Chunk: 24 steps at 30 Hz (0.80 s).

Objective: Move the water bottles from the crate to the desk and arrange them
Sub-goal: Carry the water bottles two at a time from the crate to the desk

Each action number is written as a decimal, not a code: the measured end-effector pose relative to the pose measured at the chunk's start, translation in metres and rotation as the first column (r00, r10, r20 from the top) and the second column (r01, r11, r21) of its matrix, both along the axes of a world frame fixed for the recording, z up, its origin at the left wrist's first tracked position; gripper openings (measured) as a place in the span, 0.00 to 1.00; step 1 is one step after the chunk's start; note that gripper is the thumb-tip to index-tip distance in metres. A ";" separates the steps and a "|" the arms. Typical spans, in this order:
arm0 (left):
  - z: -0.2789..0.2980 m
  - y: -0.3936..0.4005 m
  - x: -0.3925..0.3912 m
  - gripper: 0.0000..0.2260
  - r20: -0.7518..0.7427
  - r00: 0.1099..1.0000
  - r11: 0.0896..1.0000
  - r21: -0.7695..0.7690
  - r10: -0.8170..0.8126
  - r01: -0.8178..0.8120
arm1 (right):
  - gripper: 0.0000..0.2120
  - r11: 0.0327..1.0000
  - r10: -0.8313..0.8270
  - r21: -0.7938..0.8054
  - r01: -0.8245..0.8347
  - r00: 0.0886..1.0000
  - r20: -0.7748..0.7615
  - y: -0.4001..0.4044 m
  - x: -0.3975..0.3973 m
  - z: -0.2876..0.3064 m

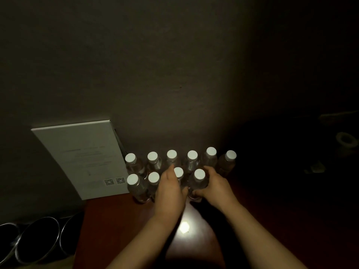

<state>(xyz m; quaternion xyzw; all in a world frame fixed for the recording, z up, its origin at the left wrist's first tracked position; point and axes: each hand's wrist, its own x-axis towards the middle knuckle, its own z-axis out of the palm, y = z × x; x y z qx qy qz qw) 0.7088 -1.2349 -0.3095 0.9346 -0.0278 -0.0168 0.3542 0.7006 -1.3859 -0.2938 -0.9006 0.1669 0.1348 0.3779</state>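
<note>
Several clear water bottles with white caps stand upright in two rows on the dark red-brown desk (pixel 120 226), close to the wall. The back row (pixel 192 155) runs left to right; the front row is shorter. My left hand (pixel 170 191) wraps around the third front bottle (pixel 178 172), whose body is mostly hidden by the fingers. My right hand (pixel 212 184) grips the fourth front bottle (pixel 199 174) from its right side, low on the body. Both bottles rest on the desk. No crate is in view.
A white printed card (pixel 83 158) with two QR codes leans against the wall left of the bottles. Three dark round metal containers (pixel 38 239) sit low at the left. The right side is very dark, with a faint round object (pixel 346 140).
</note>
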 end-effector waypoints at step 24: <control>0.136 0.187 -0.141 0.22 -0.116 0.984 0.898 0.405 -0.136 0.172 | 0.32 0.823 0.511 -0.309 -0.477 0.859 0.036 0.165 -0.126 0.124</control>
